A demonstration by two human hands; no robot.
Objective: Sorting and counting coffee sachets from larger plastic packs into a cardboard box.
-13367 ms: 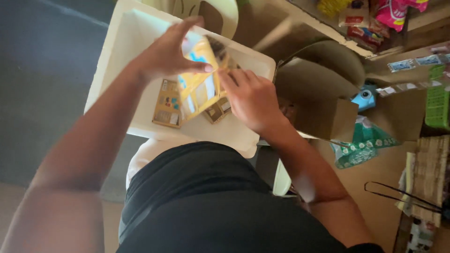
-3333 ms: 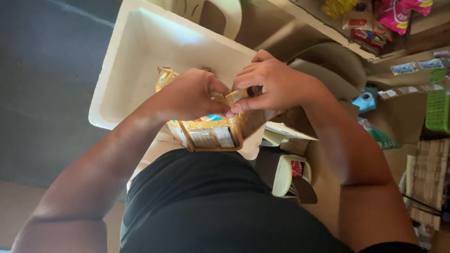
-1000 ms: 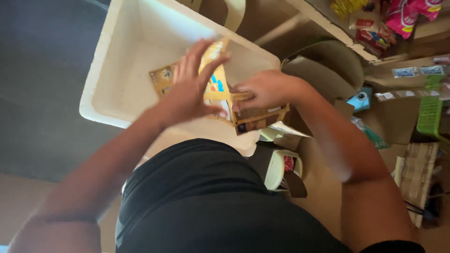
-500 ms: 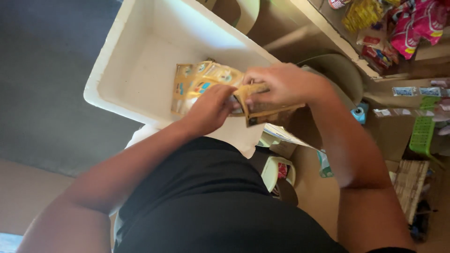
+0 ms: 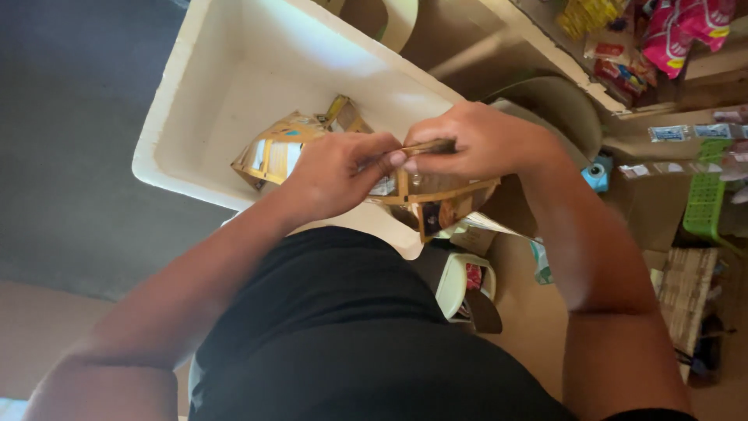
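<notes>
Below our fingers we have the white foam box (image 5: 195, 101), the biggest thing. Then our left hand (image 5: 335, 175) and right hand (image 5: 475, 140) meet above its near rim, fingers pinched together on the golden sachet strip (image 5: 436, 199). More golden sachets (image 5: 273, 152) lie inside the box, just left of our left fingers.
</notes>
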